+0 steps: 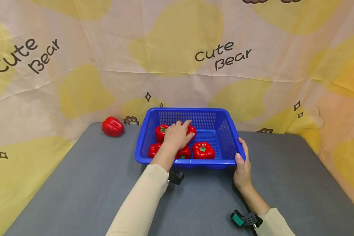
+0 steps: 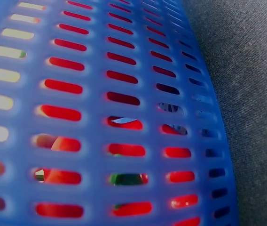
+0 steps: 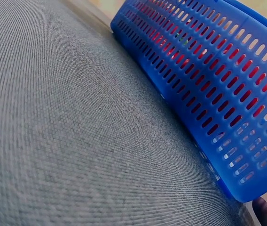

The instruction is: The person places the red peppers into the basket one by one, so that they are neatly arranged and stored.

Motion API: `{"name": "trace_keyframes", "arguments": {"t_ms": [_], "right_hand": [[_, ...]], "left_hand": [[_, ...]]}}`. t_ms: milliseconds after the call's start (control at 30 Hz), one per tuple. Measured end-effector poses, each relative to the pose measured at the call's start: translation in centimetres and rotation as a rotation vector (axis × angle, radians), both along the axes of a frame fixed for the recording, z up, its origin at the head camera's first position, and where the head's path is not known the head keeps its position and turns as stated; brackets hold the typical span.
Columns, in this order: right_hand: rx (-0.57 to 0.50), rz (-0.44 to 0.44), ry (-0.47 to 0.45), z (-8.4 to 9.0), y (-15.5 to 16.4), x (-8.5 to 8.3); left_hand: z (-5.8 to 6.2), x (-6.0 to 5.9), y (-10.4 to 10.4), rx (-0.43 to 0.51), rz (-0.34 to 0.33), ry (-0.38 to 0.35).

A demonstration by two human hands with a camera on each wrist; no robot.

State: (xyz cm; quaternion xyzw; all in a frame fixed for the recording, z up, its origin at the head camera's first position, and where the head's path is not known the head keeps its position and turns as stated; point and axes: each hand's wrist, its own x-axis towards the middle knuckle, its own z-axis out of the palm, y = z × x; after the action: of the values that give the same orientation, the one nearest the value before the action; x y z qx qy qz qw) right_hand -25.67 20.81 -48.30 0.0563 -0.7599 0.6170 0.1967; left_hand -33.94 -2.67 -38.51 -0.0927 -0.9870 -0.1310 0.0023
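A blue slotted plastic basket (image 1: 222,162) stands on the grey table with several red bell peppers (image 1: 203,151) inside. My left hand (image 1: 177,136) reaches over its front rim and grips one red bell pepper (image 1: 192,130) near the middle, thumb and fingers around it and partly hiding it. At the right front corner, my right hand (image 1: 243,168) holds the basket, thumb on the rim and fingers along the outer side. The left wrist view is filled by the basket wall (image 2: 96,113), red showing through its slots. In the right wrist view, fingertips (image 3: 265,214) are at the basket's lower corner.
Another red bell pepper (image 1: 113,127) lies on the grey tabletop (image 1: 76,183) left of the basket, near the back edge. Behind the table hangs a yellow and cream printed cloth (image 1: 177,42). Each wrist wears a dark strapped device (image 1: 246,219).
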Motion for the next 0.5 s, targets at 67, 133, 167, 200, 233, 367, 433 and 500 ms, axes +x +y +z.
{"name": "trace_keyframes", "arguments": {"t_ms": [67,133,167,200,233,367,433,500], "right_hand": [[0.001,0.002,0.002,-0.01,0.00,0.01],[0.003,0.002,0.002,0.00,-0.01,0.03],[0.003,0.002,0.002,0.00,0.00,0.04],[0.004,0.001,0.001,0.00,0.00,0.05],[0.006,-0.001,-0.001,0.01,0.01,0.07],[0.010,0.001,-0.008,0.06,-0.06,0.13],[0.009,0.004,-0.007,0.07,-0.10,0.11],[0.004,0.005,-0.005,0.05,-0.12,0.05]], "left_hand": [[-0.11,-0.07,0.04,-0.001,0.009,0.005],[-0.17,-0.10,0.07,-0.007,0.019,0.012],[-0.18,-0.09,0.09,-0.011,0.025,0.015],[-0.17,-0.06,0.09,-0.014,0.032,0.016],[-0.17,-0.02,0.10,-0.014,0.040,0.015],[-0.12,0.18,0.06,0.004,0.066,0.010],[-0.11,0.24,0.02,0.018,0.068,0.011],[-0.10,0.26,-0.03,0.023,0.064,0.014]]}}
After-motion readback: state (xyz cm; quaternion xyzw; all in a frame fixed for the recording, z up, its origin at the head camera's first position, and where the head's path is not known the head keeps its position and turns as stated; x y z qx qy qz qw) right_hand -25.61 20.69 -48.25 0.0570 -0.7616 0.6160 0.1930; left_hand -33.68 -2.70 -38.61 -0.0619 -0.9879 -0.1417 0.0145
